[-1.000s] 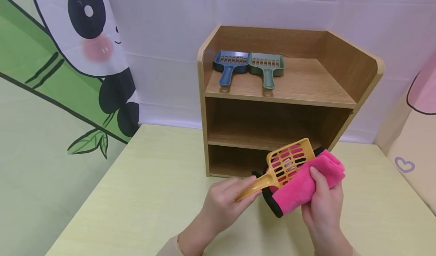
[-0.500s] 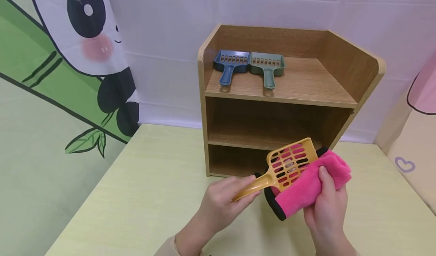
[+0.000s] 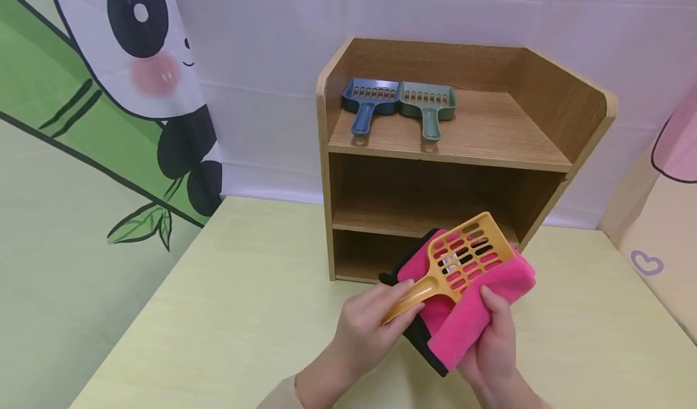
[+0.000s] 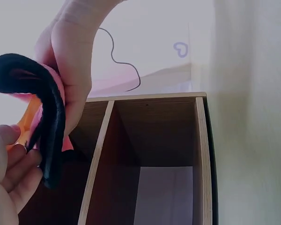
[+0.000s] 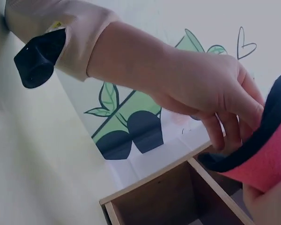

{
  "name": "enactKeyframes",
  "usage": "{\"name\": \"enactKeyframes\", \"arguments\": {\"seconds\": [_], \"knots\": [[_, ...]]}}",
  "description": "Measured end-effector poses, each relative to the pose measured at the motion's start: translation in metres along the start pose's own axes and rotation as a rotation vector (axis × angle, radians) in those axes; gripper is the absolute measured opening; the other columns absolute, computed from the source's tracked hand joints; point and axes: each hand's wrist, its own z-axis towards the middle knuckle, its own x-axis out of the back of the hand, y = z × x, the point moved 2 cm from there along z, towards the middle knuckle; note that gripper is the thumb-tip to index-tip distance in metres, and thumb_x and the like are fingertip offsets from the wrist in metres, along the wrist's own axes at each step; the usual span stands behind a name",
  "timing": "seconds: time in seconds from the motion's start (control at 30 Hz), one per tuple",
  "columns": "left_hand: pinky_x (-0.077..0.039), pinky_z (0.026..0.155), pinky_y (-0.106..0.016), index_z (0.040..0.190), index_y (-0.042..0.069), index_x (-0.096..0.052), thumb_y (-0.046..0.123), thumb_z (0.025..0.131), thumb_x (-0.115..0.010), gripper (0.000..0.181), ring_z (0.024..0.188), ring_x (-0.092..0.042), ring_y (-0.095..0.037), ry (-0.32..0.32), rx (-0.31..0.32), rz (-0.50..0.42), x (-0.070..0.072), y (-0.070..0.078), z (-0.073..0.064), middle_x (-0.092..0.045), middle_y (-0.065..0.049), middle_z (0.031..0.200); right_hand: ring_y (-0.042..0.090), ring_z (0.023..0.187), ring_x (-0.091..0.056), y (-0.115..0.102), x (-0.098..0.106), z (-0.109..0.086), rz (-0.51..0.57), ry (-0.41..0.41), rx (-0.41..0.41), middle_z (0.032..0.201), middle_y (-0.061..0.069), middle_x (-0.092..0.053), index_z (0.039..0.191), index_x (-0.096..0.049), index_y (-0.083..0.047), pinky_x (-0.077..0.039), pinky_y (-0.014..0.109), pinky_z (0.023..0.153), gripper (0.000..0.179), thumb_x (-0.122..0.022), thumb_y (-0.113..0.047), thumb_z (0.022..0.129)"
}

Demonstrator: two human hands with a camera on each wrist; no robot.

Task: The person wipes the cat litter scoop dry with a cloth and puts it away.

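Observation:
In the head view my left hand [image 3: 367,324] grips the handle of a yellow slotted litter scoop [image 3: 474,251]. My right hand [image 3: 494,336] holds a pink cloth [image 3: 463,330] with black edging, its thumb on top. Part of the cloth lies behind the scoop's head, and a fold covers the lower right side of it. A small white label shows through the slots. In the left wrist view the black edging [image 4: 54,126] hides most of the scoop. From the right wrist, the left hand [image 5: 210,89] is seen at the cloth's edge.
A wooden shelf unit [image 3: 446,161] stands on the pale yellow table [image 3: 229,312] behind the hands. On its top level lie a blue litter scoop [image 3: 371,97] and a green litter scoop [image 3: 428,103], side by side. A printed curtain [image 3: 261,94] hangs behind.
The cloth and right hand first shift slightly right, then left and down along the scoop. More of the cloth now shows at the scoop's left. The left hand keeps its grip on the handle.

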Motion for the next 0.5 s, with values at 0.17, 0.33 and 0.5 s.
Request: {"name": "enactKeyframes", "arguments": {"seconds": [0.17, 0.33, 0.5], "knots": [[-0.049, 0.062, -0.008, 0.105, 0.002, -0.071, 0.020, 0.080, -0.076, 0.031, 0.061, -0.061, -0.007, -0.011, -0.083, 0.098, -0.003, -0.001, 0.000, -0.071, -0.003, 0.078, 0.011, 0.137, -0.031, 0.000, 0.001, 0.009, -0.012, 0.131, -0.082, 0.149, -0.009, -0.024, 0.146, -0.012, -0.033, -0.043, 0.025, 0.102, 0.055, -0.041, -0.035, 0.100], [-0.048, 0.058, -0.009, 0.102, 0.004, -0.072, 0.020, 0.078, -0.078, 0.030, 0.058, -0.060, -0.006, -0.025, -0.122, 0.156, -0.006, -0.003, -0.001, -0.070, -0.002, 0.074, 0.013, 0.137, -0.031, -0.004, 0.008, 0.018, -0.008, 0.270, -0.060, 0.150, -0.008, -0.027, 0.147, -0.018, -0.032, -0.046, 0.024, 0.098, 0.058, -0.048, -0.034, 0.098], [-0.047, 0.057, -0.007, 0.101, 0.003, -0.072, 0.017, 0.073, -0.082, 0.033, 0.058, -0.061, -0.006, -0.024, -0.083, 0.116, -0.004, -0.002, -0.001, -0.071, -0.002, 0.074, 0.016, 0.134, -0.035, -0.014, 0.014, 0.019, -0.030, 0.379, 0.025, 0.146, -0.005, -0.034, 0.142, -0.028, -0.030, -0.051, 0.023, 0.089, 0.055, -0.055, -0.037, 0.094]]}}
